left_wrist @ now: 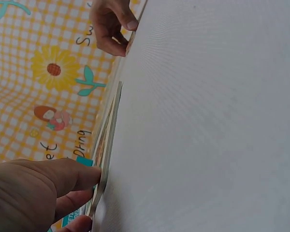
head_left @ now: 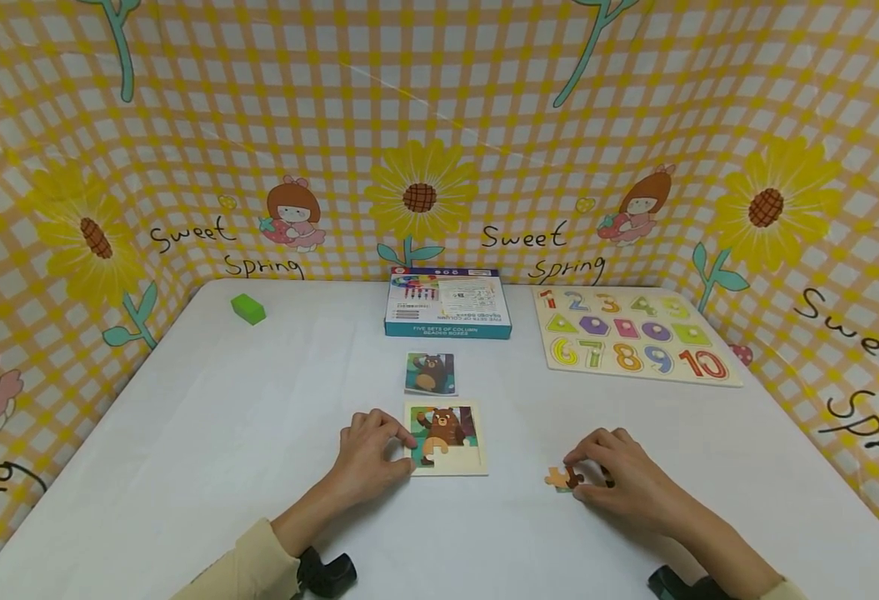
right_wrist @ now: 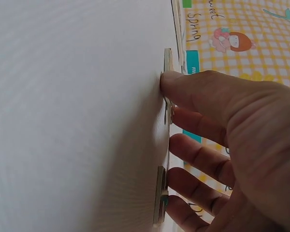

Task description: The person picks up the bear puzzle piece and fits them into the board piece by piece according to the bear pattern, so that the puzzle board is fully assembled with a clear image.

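A square wooden puzzle board (head_left: 446, 469) with a bear picture lies in front of the left hand (head_left: 370, 457); its lower right part shows bare wood. Thumb and fingers of that hand hold the board's left edge, and in the left wrist view the thumb (left_wrist: 82, 175) presses on its rim. Farther right, the right hand (head_left: 622, 475) pinches a tan and brown puzzle piece (head_left: 556, 477) between thumb and index finger, low over the table. Under its other fingers lies another piece (right_wrist: 159, 198), mostly hidden from the head view.
A bear picture card (head_left: 430, 373) lies just behind the board. Farther back stands a flat teal-edged box (head_left: 448, 304). A number and shape board (head_left: 634, 335) lies at the back right, a green block (head_left: 248, 309) at the back left. Patterned cloth walls surround the white table.
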`<state>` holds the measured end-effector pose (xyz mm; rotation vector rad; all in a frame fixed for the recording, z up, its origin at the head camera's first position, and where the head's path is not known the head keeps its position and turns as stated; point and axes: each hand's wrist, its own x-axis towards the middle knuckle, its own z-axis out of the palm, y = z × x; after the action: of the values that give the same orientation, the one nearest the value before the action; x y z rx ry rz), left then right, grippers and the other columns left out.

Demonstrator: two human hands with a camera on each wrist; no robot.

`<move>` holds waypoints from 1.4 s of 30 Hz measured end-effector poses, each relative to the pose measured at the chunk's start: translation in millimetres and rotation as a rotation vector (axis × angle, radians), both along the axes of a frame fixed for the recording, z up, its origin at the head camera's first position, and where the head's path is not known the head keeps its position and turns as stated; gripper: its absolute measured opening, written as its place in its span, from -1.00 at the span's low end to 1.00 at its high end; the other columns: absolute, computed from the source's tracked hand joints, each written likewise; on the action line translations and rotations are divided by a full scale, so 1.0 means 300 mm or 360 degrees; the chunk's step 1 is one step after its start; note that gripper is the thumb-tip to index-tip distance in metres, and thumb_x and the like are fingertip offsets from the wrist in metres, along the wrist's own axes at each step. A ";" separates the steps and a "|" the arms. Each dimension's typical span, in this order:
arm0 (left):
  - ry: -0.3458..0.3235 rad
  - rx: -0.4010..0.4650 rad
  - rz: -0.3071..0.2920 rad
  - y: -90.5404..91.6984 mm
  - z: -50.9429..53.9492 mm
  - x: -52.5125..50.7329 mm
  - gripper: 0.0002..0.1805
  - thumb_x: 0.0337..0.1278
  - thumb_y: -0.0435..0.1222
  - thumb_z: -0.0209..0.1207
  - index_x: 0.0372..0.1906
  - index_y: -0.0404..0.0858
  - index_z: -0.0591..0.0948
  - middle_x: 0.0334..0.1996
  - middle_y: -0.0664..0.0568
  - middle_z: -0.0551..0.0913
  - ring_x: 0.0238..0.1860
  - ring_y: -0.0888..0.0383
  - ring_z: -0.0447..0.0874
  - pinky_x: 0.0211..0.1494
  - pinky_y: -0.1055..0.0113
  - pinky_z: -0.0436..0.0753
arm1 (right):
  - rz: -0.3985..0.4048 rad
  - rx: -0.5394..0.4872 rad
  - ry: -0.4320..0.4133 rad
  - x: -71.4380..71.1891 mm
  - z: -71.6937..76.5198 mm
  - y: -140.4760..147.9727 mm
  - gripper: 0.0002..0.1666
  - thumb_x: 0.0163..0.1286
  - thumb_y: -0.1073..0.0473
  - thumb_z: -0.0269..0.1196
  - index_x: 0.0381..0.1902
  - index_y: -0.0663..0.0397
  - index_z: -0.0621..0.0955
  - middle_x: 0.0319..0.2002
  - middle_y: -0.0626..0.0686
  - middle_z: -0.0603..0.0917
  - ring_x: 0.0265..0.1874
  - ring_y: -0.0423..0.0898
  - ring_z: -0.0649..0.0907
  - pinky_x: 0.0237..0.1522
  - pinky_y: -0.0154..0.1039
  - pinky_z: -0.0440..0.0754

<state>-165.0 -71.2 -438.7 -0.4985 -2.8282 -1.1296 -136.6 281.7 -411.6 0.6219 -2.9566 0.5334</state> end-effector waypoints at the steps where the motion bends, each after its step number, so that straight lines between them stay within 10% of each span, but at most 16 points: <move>1: -0.0007 0.0001 -0.0001 0.000 0.000 0.000 -0.87 -0.17 -0.30 0.31 -0.40 -0.10 0.64 -0.20 0.02 0.47 -0.08 0.06 0.27 0.03 -0.06 0.20 | -0.0001 -0.0002 -0.0006 0.000 0.000 0.001 -0.70 0.00 0.11 0.43 -0.27 -0.29 0.63 -0.19 -0.24 0.55 -0.26 -0.28 0.30 -0.29 -0.36 0.26; 42: 0.0008 -0.0011 0.0007 0.000 0.001 0.002 -0.86 -0.17 -0.30 0.32 -0.39 -0.09 0.63 -0.21 0.04 0.47 -0.07 0.06 0.27 -0.01 0.01 0.20 | 0.0033 -0.0036 0.0025 -0.035 0.045 -0.133 -0.70 0.02 0.12 0.42 -0.21 -0.16 0.67 -0.23 -0.21 0.58 -0.19 -0.24 0.37 -0.16 -0.24 0.43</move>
<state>-164.5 -71.3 -438.3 -0.4947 -2.8283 -1.1166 -147.1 241.8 -398.2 0.6524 -2.9281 0.5607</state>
